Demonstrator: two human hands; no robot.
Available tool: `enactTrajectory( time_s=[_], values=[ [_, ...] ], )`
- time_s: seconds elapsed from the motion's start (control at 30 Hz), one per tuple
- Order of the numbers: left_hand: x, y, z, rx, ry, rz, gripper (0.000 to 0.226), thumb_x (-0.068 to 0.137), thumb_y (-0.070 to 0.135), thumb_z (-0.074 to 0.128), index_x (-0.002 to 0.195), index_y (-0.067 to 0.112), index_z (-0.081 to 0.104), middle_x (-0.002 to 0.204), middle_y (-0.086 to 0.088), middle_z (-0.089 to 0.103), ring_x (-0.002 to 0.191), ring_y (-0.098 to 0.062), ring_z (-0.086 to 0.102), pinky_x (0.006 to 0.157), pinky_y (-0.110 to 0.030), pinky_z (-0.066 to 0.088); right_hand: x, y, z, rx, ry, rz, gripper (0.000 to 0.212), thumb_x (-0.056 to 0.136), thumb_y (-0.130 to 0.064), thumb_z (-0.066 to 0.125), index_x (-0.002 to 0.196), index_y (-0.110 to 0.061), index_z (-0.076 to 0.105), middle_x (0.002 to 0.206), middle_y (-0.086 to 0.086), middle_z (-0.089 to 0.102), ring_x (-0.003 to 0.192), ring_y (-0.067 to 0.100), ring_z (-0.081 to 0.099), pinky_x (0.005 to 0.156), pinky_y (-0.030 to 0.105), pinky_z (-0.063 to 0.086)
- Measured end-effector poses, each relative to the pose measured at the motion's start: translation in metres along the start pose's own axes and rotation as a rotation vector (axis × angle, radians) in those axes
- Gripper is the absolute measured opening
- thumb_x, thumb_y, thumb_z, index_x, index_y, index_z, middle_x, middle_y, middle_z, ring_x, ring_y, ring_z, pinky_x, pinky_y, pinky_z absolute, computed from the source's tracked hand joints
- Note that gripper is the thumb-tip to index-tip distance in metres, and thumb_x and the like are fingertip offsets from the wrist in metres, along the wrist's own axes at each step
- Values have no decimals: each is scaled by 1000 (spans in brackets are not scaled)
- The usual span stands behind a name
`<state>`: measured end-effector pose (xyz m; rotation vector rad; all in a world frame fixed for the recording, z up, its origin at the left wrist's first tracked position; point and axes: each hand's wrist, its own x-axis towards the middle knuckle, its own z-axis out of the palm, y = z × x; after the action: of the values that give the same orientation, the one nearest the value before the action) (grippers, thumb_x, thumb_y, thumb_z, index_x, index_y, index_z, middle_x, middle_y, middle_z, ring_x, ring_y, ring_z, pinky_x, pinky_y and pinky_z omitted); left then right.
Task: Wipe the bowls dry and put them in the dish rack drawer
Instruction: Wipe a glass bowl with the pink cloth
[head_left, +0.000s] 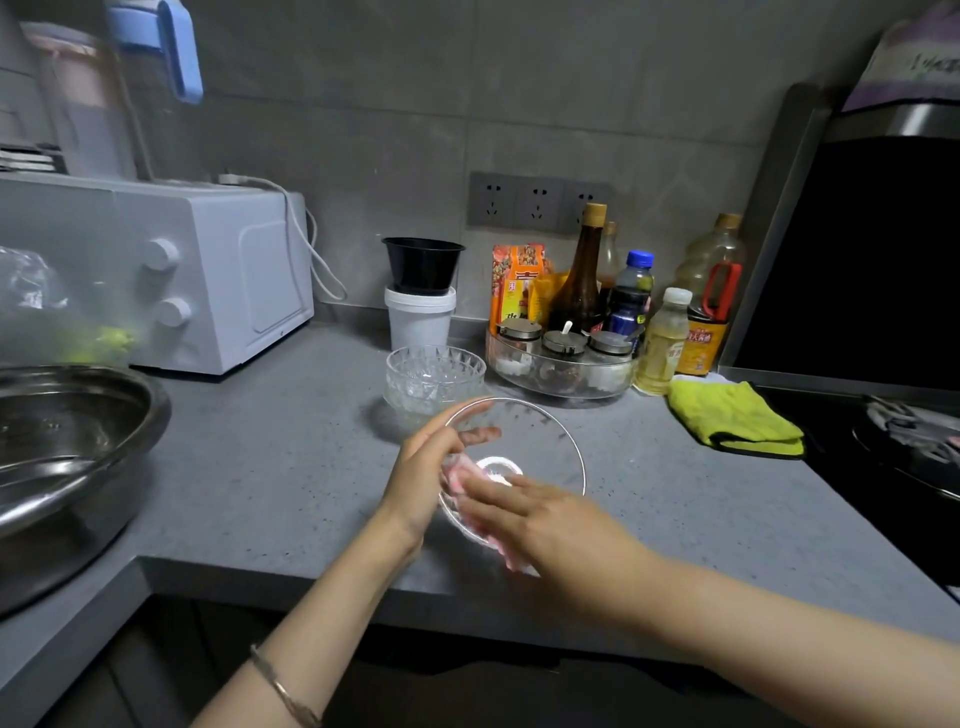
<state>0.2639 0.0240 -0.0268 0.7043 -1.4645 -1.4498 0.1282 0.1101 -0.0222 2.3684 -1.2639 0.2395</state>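
A clear glass bowl (540, 441) is held tilted above the grey counter, its mouth facing me. My left hand (423, 475) grips its left rim, fingers curled over the edge. My right hand (540, 519) presses a pink cloth (462, 480) against the bowl's inside with fairly straight fingers. The cloth is mostly hidden under that hand. Behind the held bowl, a cut-glass bowl (435, 376) stands upright on the counter. No dish rack drawer is in view.
A steel basin (67, 457) sits at the left, with a white microwave (208, 275) behind it. A tray of spice jars and bottles (563, 358) stands at the back. A yellow cloth (735, 418) lies beside the black stove (883, 457). The counter's front edge (291, 577) runs below my hands.
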Motion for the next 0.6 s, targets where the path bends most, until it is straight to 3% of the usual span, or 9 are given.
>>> enactTrajectory(
  time_s=[0.07, 0.13, 0.23, 0.3, 0.37, 0.47, 0.5, 0.6],
  values=[
    [-1, 0, 0, -23, 10, -2, 47, 87, -2, 32, 115, 16, 65, 103, -8, 73, 96, -16, 68, 73, -25, 54, 3, 7, 2, -126, -45, 29, 73, 56, -45, 81, 120, -12, 66, 129, 6, 61, 113, 15, 62, 96, 30, 46],
    [-2, 5, 0, -27, 37, 18, 45, 89, -3, 32, 113, 18, 65, 98, 0, 74, 86, -8, 69, 69, -23, 56, 7, 14, -7, -194, -108, 134, 81, 53, -52, 79, 119, -7, 66, 126, 11, 62, 114, 19, 61, 97, 37, 46],
    [-1, 5, -1, -56, 104, 1, 41, 92, 2, 35, 112, 22, 65, 95, 1, 74, 88, -10, 70, 74, -33, 58, 13, 4, -23, -196, -268, 226, 67, 66, -50, 72, 114, -3, 68, 123, 16, 63, 97, 24, 68, 86, 33, 52],
    [-1, 2, 0, -42, 121, -2, 41, 92, 6, 35, 109, 27, 66, 101, -4, 73, 96, -20, 67, 79, -40, 55, 14, -6, -21, -83, -251, 181, 47, 77, -37, 69, 114, -8, 66, 128, 10, 60, 91, 26, 68, 75, 33, 55],
    [-1, -1, 0, -55, 106, -19, 43, 91, 5, 33, 109, 27, 66, 106, -7, 72, 89, -21, 67, 71, -34, 53, 12, -9, -16, 69, -166, 149, 50, 67, -34, 79, 110, -10, 69, 124, 5, 64, 90, 28, 69, 70, 33, 58],
    [-1, 3, 0, -60, 90, 1, 46, 88, -1, 33, 112, 20, 65, 103, 2, 73, 95, -10, 67, 73, -23, 53, 12, 5, -1, -44, -75, 147, 75, 69, -49, 76, 128, -8, 58, 136, 11, 54, 115, 26, 60, 98, 39, 42],
    [-1, 4, 0, -64, 101, 4, 46, 87, -1, 34, 113, 20, 65, 105, 4, 72, 100, -9, 66, 79, -25, 54, 13, 9, 1, -119, -82, 193, 81, 66, -58, 74, 127, -7, 59, 134, 12, 56, 115, 24, 61, 99, 39, 39],
    [-1, 7, 0, -119, 155, -37, 40, 91, 4, 37, 108, 23, 67, 107, -2, 71, 104, -17, 65, 80, -34, 56, 20, 3, -12, -171, -175, 302, 70, 64, -65, 71, 110, -12, 71, 114, 6, 69, 89, 19, 70, 77, 27, 55]
  ],
)
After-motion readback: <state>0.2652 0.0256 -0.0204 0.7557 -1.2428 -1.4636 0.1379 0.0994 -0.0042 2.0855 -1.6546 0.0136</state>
